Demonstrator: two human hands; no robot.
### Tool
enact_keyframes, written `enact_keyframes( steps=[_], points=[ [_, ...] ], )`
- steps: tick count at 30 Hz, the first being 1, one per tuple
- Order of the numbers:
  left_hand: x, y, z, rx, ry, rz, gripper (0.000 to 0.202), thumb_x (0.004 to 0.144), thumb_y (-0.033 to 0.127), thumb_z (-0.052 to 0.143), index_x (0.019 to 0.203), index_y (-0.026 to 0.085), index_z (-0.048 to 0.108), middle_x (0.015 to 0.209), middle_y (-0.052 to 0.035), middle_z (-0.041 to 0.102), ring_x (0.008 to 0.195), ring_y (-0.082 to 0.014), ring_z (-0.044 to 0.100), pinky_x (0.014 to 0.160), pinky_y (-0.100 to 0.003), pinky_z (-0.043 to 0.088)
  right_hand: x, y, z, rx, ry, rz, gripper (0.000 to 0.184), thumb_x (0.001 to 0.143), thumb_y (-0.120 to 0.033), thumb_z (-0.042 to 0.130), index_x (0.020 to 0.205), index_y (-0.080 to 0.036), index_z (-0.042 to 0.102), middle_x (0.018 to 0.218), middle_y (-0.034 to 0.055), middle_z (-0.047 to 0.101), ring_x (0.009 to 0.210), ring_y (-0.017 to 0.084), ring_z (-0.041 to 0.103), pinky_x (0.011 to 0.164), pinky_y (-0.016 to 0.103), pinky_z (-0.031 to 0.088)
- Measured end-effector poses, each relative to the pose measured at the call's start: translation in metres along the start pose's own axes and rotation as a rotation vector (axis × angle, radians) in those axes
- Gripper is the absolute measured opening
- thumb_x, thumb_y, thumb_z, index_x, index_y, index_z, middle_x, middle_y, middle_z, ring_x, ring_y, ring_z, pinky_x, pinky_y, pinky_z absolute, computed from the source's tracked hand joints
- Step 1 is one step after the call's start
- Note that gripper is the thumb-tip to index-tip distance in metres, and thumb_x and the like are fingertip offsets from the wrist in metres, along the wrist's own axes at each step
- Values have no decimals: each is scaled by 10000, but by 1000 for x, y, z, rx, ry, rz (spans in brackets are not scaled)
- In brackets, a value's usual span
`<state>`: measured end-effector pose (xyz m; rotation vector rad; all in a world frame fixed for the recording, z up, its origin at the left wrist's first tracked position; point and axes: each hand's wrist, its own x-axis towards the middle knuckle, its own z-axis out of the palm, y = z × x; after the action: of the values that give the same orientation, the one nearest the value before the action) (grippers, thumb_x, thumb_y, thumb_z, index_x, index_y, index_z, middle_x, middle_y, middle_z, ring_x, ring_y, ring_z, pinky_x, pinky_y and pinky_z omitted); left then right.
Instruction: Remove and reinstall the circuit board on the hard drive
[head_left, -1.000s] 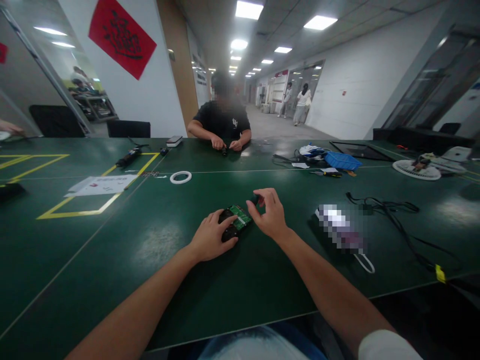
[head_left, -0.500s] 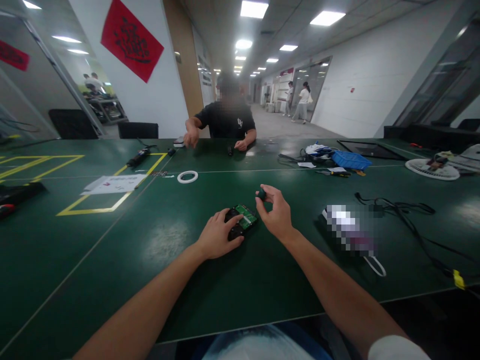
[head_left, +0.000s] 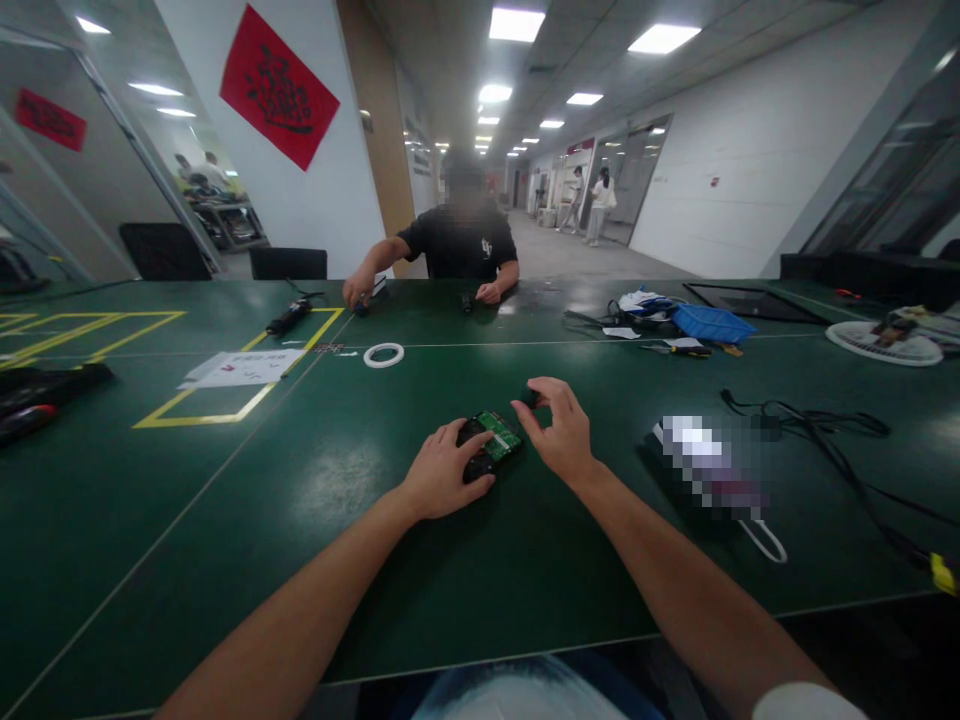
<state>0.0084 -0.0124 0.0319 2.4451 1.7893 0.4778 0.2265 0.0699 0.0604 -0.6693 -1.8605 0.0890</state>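
Note:
A hard drive [head_left: 499,436] lies on the green table with its green circuit board facing up. My left hand [head_left: 446,472] grips its left side, the fingers reaching over the edge and onto the board, so part of the drive is hidden. Just to the right of the drive, my right hand [head_left: 561,428] is raised above the table. Between its thumb and index finger it pinches a small, dark, rounded piece [head_left: 529,396], whose exact kind I cannot make out.
Right of my hands lie a blurred-out device [head_left: 712,465] with a white loop and a black cable [head_left: 817,430]. Farther off are a blue basket [head_left: 712,323], a white ring [head_left: 383,355] and paper [head_left: 244,368] within yellow tape. Across the table sits a person [head_left: 465,240].
The other person's arm has reached left and down to a small dark thing on the table. My hands keep their hold; the view has shifted slightly.

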Motion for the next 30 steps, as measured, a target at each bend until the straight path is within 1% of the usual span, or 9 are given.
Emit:
enact_keyframes(
  steps=[5,8,10,14,16,20,22,25,30],
  points=[
    [0,-1,0,4,2,3,712,857,575,652,1500,342,455,1540,-131,358,1379,-392,401,1115,-543,363,3,-5,-3,-16,-14,-31,358,944,-219,593,1289,-279,522,1259,102,600,1042,231,652,863,404,604],
    [0,-1,0,4,-4,0,718,859,581,647,1505,346,445,1538,-134,358,1384,-391,396,1117,-545,360,3,-6,-3,-63,7,-16,322,928,-244,625,1239,-265,543,1160,94,596,930,213,651,845,408,591],
    [0,0,-1,3,-8,-3,719,855,585,649,1503,346,448,1538,-138,358,1389,-395,391,1118,-549,357,3,-6,-3,-65,12,0,311,918,-264,643,1214,-256,549,1136,95,576,905,209,640,808,395,589],
    [-1,0,-1,-4,-14,-6,719,856,588,645,1503,345,449,1545,-139,349,1397,-394,384,1120,-548,356,3,-7,-4,-22,-36,17,335,928,-237,593,1254,-248,514,1194,110,571,980,227,633,817,393,584],
    [-1,0,-1,-4,-17,-9,722,854,588,646,1504,346,448,1546,-138,347,1398,-394,384,1119,-548,358,4,-7,-5,-24,-44,36,335,931,-235,581,1257,-249,504,1172,105,583,940,221,638,813,399,582],
    [0,0,0,-2,-12,-5,724,854,591,643,1506,349,444,1550,-142,340,1399,-397,383,1115,-548,362,3,-6,-5,-22,-29,57,334,914,-275,635,1226,-255,516,1138,91,570,800,184,622,759,387,583],
    [0,0,0,1,-12,-8,724,850,589,648,1504,349,448,1550,-139,342,1397,-398,383,1114,-550,362,2,-5,-4,9,-41,56,357,912,-268,636,1245,-256,509,1166,95,570,801,179,630,757,379,587],
    [0,0,0,4,-13,-10,725,844,580,657,1499,339,458,1544,-136,354,1392,-392,393,1117,-540,363,0,-5,-1,62,-70,65,413,918,-234,603,1308,-263,469,1213,100,590,878,195,658,800,383,593],
    [0,0,-2,-3,-12,-5,719,843,572,659,1493,330,470,1546,-137,364,1388,-392,400,1115,-536,369,-1,-7,1,21,-30,110,518,887,-280,662,1357,-259,444,1111,80,600,828,194,644,758,375,588]
  ],
)
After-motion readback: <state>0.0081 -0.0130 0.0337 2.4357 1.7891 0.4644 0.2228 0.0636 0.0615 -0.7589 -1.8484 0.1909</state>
